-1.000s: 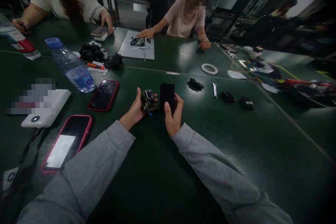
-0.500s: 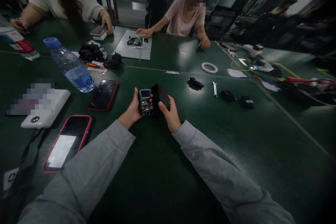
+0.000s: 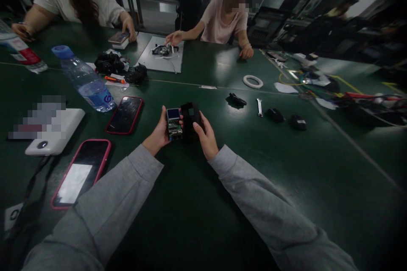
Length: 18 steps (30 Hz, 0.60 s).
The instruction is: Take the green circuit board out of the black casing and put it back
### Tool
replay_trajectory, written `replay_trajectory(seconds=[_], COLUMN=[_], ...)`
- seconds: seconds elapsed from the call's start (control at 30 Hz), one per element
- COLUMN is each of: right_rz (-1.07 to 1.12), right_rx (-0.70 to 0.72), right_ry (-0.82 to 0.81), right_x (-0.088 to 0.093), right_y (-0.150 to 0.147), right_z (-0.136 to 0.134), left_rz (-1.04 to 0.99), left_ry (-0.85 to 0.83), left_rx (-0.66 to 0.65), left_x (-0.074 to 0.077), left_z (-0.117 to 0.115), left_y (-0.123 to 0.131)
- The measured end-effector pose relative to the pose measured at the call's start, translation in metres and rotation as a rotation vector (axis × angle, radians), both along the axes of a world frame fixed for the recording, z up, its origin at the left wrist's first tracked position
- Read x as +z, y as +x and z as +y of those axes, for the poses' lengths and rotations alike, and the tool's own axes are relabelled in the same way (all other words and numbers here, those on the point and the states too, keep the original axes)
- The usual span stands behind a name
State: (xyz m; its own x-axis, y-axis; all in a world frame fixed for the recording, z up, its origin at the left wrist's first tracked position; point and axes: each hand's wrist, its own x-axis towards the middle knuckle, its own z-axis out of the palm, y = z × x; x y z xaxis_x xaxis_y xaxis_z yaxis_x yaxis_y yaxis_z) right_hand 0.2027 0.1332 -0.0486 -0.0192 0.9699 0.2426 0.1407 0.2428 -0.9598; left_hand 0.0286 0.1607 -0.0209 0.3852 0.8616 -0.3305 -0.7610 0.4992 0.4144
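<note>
My left hand (image 3: 160, 133) is closed round a green circuit board (image 3: 174, 124) with a small dark screen at its top end. The board's face points up toward me. Just right of it, my right hand (image 3: 207, 135) grips a black plastic case (image 3: 190, 119) that has a window-like opening. Thumb on top, the right fingers wrap its outer side. Board and case are held side by side above the table; whether their edges touch I cannot tell.
On the left lie two red-edged phones (image 3: 125, 115), a white power bank (image 3: 59, 144) and a tilted water bottle (image 3: 90, 87). To the right are a small wrench (image 3: 260, 107), several black parts (image 3: 275, 115) and a white ring (image 3: 253, 81). Co-workers sit opposite, near a white board (image 3: 159, 64).
The black case has turned in my right hand, so its opening now shows. The circuit board has shifted slightly left. A co-worker's hand has lifted a little over the parts on the white board.
</note>
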Motion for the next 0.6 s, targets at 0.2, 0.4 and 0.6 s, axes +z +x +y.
replay_trajectory(seconds=[0.2, 0.4, 0.6], right_rz=[0.048, 0.048, 0.013], right_rx=[0.006, -0.004, -0.009], right_ry=[-0.037, -0.045, -0.043], right_x=[0.0031, 0.0, -0.001], right_y=[-0.0021, -0.0017, 0.0], right_z=[-0.0014, -0.0015, -0.0009], left_rz=[0.011, 0.029, 0.077], left_ry=[0.016, 0.032, 0.033], left_rx=[-0.031, -0.077, -0.062], left_x=[-0.0024, -0.0025, 0.0009], left_z=[0.0014, 0.0017, 0.0012], left_y=[-0.0009, -0.0019, -0.0011])
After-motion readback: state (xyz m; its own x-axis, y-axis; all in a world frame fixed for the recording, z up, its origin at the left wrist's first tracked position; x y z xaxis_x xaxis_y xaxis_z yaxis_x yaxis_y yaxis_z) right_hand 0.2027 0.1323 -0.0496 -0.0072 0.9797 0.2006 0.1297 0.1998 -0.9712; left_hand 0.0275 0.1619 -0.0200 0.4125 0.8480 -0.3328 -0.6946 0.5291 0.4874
